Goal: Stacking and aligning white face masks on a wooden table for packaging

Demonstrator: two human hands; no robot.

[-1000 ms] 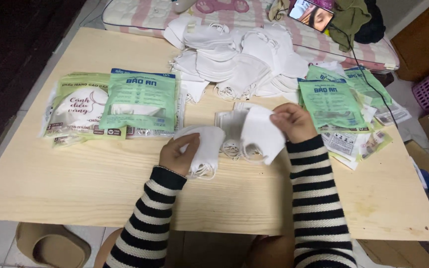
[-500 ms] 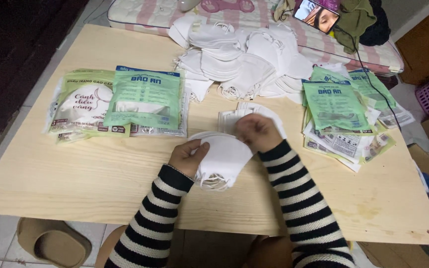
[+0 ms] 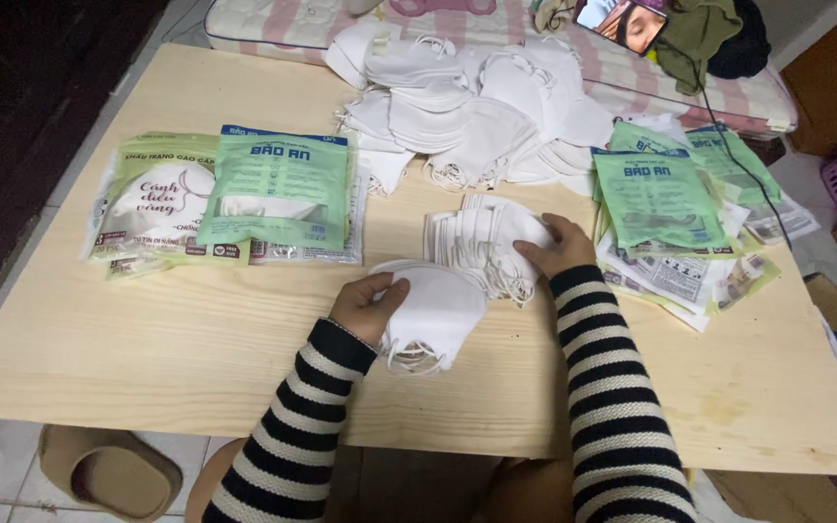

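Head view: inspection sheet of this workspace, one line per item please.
Surface: pale wooden table, bare at the front.
Job's things: small stack of white masks under left hand; second fanned stack beside it.
Clutter: loose mask pile at back; green packets left and right.
Grippers: left hand grips the small stack; right hand rests on the fanned stack.
Cables: dark cable over right packets.
Surroundings: mattress, phone, slipper.

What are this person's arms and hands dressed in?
Both arms wear long knitted sleeves with bold black and cream horizontal stripes, ending in snug cuffs at the wrists. The left hand and right hand are bare: no gloves, and no rings or watch that I can see.
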